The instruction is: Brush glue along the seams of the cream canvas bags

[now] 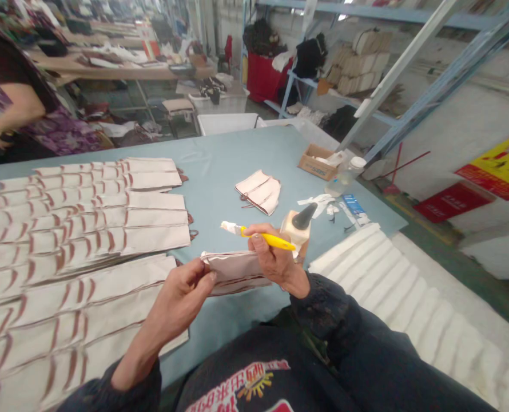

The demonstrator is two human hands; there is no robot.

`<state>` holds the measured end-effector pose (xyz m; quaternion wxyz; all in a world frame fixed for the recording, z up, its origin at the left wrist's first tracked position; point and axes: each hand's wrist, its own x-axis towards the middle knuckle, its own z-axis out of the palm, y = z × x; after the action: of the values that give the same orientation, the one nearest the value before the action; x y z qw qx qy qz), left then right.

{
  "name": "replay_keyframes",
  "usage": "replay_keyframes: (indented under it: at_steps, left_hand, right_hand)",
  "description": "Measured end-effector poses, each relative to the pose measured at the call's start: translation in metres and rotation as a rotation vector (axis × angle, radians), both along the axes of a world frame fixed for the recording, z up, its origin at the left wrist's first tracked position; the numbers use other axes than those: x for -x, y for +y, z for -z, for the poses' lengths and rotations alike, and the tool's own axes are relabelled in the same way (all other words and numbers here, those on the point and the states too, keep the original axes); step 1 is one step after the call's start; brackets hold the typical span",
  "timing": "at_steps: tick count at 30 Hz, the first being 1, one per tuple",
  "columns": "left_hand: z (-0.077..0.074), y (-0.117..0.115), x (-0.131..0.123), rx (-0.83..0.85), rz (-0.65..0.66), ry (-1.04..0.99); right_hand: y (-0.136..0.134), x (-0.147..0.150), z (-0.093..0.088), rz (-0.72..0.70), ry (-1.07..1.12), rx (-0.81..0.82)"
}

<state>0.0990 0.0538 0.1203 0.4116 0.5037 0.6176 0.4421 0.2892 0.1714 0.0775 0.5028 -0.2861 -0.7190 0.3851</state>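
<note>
Near the front of the table, a cream fabric piece with brown edging [235,268] is stretched between my two hands. My left hand [183,294] pinches its left end between thumb and fingers. A paintbrush with a yellow handle [275,241] lies in my right hand [275,260], its pale bristles pointing left. The fingers of that hand also rest at the right end of the fabric piece. Just beyond my right hand stands a bottle of cream liquid with a dark cone nozzle [297,223]. A similar cream piece with a brown cord [261,191] lies farther back.
Overlapping rows of cream pieces with brown edges [83,229] cover the table's left side. White layered pieces [378,286] lie at right. Toward the back right are a cardboard box [317,163] and a clear jar [346,177]. Another person [18,103] stands at far left.
</note>
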Motion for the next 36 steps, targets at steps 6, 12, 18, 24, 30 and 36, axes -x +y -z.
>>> replay_keyframes:
  at_steps: [6,12,18,24,30,36]
  left_hand:
    - [0.013,-0.001,0.002,0.142,0.04,-0.123]
    - [0.008,-0.009,-0.003,0.167,0.059,-0.168]
    - [0.009,-0.017,-0.003,0.233,0.036,-0.277]
    - [0.004,-0.02,-0.006,0.2,0.051,-0.278]
    - [0.002,-0.021,-0.007,0.188,0.055,-0.164]
    - [0.004,-0.021,-0.005,0.073,0.057,-0.063]
  right_hand:
    - [-0.016,-0.011,-0.02,0.084,0.312,0.154]
    - [-0.031,-0.008,-0.027,-0.134,0.211,0.049]
    - [-0.034,-0.007,-0.021,-0.035,0.143,-0.17]
    - [-0.038,-0.006,-0.025,-0.095,0.112,-0.129]
    - [-0.04,-0.005,-0.036,-0.055,0.06,-0.281]
    - [-0.041,-0.005,-0.041,-0.023,0.098,-0.23]
